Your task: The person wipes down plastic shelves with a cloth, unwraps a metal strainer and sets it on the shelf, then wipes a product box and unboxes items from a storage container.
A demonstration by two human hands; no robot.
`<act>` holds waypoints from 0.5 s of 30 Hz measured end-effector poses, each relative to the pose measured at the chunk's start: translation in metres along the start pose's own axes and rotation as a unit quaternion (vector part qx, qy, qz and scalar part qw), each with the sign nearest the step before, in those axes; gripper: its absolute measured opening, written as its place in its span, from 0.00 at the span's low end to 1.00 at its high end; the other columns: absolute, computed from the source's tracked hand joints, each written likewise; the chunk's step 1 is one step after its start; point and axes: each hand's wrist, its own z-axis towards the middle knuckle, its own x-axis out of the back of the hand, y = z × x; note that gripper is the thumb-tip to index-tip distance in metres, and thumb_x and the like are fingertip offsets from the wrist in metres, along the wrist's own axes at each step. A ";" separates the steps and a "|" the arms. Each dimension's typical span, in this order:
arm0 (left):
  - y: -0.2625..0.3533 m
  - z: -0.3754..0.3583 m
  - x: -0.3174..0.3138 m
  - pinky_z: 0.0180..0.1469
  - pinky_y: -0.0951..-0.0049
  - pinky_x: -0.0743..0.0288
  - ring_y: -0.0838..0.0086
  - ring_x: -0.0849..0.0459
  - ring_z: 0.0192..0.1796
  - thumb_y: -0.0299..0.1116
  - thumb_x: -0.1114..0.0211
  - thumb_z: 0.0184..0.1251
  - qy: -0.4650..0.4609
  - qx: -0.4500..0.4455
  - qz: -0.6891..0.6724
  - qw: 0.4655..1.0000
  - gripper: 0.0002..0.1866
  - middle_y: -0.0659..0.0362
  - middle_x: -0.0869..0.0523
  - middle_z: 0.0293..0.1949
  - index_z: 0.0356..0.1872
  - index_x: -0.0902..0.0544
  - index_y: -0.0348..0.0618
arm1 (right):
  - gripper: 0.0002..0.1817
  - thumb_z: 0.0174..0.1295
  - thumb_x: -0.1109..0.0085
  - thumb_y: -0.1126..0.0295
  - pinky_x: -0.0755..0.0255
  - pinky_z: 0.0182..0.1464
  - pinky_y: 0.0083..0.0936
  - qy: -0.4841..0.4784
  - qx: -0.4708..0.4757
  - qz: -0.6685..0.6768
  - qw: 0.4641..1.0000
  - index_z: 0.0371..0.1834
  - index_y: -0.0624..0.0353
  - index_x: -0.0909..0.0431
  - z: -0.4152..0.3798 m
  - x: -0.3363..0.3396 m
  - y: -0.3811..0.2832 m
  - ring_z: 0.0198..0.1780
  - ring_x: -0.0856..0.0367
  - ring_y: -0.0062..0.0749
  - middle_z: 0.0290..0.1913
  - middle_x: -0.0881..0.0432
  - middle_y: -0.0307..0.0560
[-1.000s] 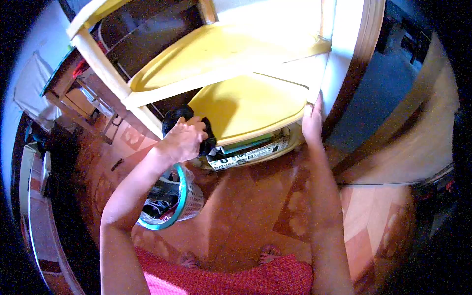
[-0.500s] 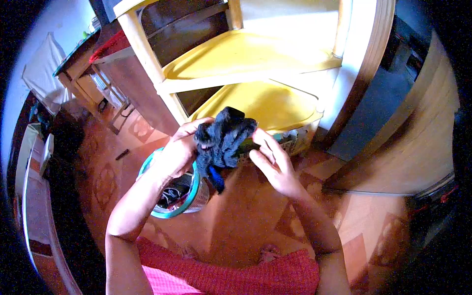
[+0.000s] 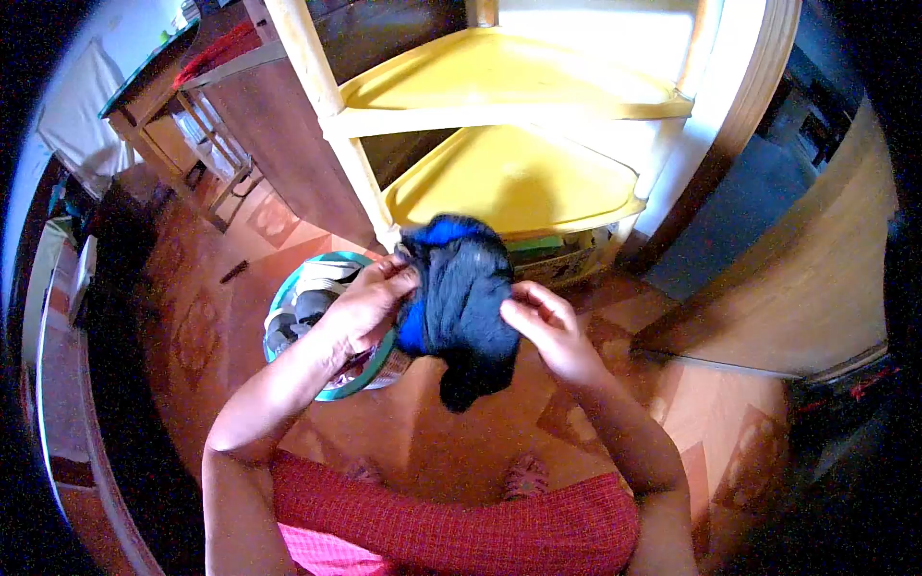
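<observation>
Soft black-and-blue cloth [image 3: 469,312] mid-frame, left hand [image 3: 373,305] and right hand [image 3: 549,331], each grip pinching its edge, round teal-rimmed white basket [image 3: 373,372] centre-left

The black cloth [image 3: 471,298], gripped in a bunch at the corner of the lower yellow shelf [image 3: 509,182] a second ago, has been brought between the fingers of both hands. The right hand [image 3: 555,331] has been taken off the shelf's other corner, and the cloth's edge is now met by its fingertips. The bundle has been opened out: larger blue patches [image 3: 413,328] are exposed beside the left hand [image 3: 377,300]'s fingers, and a dark end is hung lower than both sets of fingertips. Beyond the left fingers, grey and white items [image 3: 312,305] have been revealed in the basket [image 3: 338,257].
</observation>
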 end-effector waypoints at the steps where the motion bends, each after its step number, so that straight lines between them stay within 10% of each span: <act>1: 0.000 0.000 0.002 0.57 0.66 0.27 0.68 0.21 0.53 0.38 0.46 0.69 0.007 -0.002 -0.014 1.000 0.20 0.52 0.22 0.53 0.57 0.30 0.38 | 0.12 0.64 0.45 0.64 0.32 0.40 0.15 0.026 0.011 0.091 0.995 0.45 0.59 0.27 0.000 -0.004 0.002 0.34 0.28 0.15 0.32 0.24 0.33; 5: -0.004 -0.013 -0.008 0.62 0.65 0.32 0.68 0.25 0.57 0.47 0.48 0.69 -0.119 0.065 -0.171 0.976 0.28 0.54 0.28 0.60 0.63 0.36 0.40 | 0.10 0.66 0.52 0.68 0.30 0.44 0.18 0.028 -0.013 0.201 0.979 0.47 0.60 0.29 0.004 0.009 0.005 0.40 0.25 0.20 0.40 0.22 0.38; 7: -0.013 -0.010 -0.010 0.61 0.64 0.31 0.68 0.24 0.57 0.41 0.43 0.67 -0.058 0.001 -0.028 0.998 0.26 0.54 0.25 0.56 0.61 0.35 0.39 | 0.11 0.64 0.50 0.73 0.29 0.46 0.21 0.086 0.015 0.149 0.985 0.50 0.59 0.31 0.009 0.015 0.011 0.42 0.24 0.21 0.42 0.21 0.41; 11: -0.007 -0.019 -0.024 0.57 0.62 0.27 0.66 0.20 0.51 0.37 0.44 0.67 0.011 0.026 -0.086 0.996 0.18 0.53 0.19 0.49 0.54 0.30 0.40 | 0.09 0.59 0.42 0.71 0.30 0.41 0.28 0.181 0.178 -0.291 0.922 0.39 0.60 0.30 0.000 0.006 0.015 0.40 0.24 0.34 0.37 0.25 0.48; 15: -0.005 -0.026 -0.034 0.52 0.65 0.24 0.67 0.18 0.47 0.38 0.43 0.66 -0.014 0.032 -0.045 0.998 0.17 0.55 0.18 0.45 0.52 0.27 0.41 | 0.19 0.54 0.36 0.61 0.30 0.49 0.38 0.081 0.204 -0.359 0.907 0.40 0.66 0.25 -0.018 -0.017 0.014 0.46 0.25 0.51 0.46 0.25 0.58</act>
